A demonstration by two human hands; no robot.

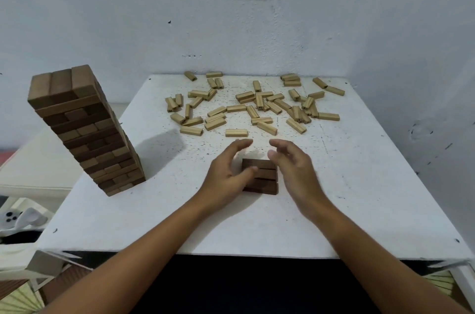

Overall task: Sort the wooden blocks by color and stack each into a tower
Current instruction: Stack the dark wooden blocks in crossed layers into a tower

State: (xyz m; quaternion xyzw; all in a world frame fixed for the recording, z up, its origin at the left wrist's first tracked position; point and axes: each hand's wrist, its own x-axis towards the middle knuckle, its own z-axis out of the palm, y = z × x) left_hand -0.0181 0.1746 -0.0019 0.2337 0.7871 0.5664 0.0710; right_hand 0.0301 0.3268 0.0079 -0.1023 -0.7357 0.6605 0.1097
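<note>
Three dark brown blocks (264, 176) lie side by side as one flat layer on the white table (359, 185), in front of me. My left hand (226, 172) sits at the layer's left side with its thumb touching the blocks, fingers apart. My right hand (290, 164) hovers just right of the layer, fingers spread, holding nothing. A tall tower of mixed light and dark blocks (87, 133) stands at the table's left. Several loose light wooden blocks (246, 105) lie scattered across the far half of the table.
A white wall stands right behind the table's far edge. A lower white surface (38, 167) lies to the left beyond the tower, with a white object (23, 218) below it. The table's front edge is close to my body.
</note>
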